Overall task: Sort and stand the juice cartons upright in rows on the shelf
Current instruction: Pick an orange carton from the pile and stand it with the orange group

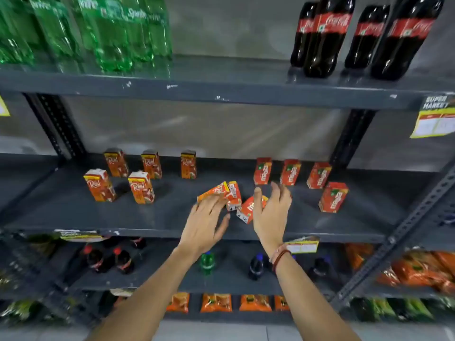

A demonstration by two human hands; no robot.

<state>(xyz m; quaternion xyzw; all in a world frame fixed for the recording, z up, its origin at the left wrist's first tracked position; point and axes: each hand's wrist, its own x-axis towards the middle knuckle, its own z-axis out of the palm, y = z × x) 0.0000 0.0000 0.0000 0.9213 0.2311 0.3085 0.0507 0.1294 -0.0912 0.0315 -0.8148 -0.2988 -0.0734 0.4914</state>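
Observation:
Several orange Real cartons (99, 185) stand upright in two rows on the left of the dark grey shelf (73, 212). On the right stand several red Maaza cartons (333, 197). A small pile lies tipped over in the middle: a Real carton (213, 191), a second carton (234, 195) and a Maaza carton (248, 209). My left hand (204, 225) is open with its fingertips touching the lying Real carton. My right hand (270, 215) is open just right of the pile, its thumb over the lying Maaza carton; I cannot tell if it touches.
Above, green Sprite bottles (103, 33) and dark Coca-Cola bottles (325, 35) fill the upper shelf. Small soda bottles (123, 259) stand on the shelf below, orange packets (418, 269) at the right. Yellow price tags (302, 245) hang from shelf edges.

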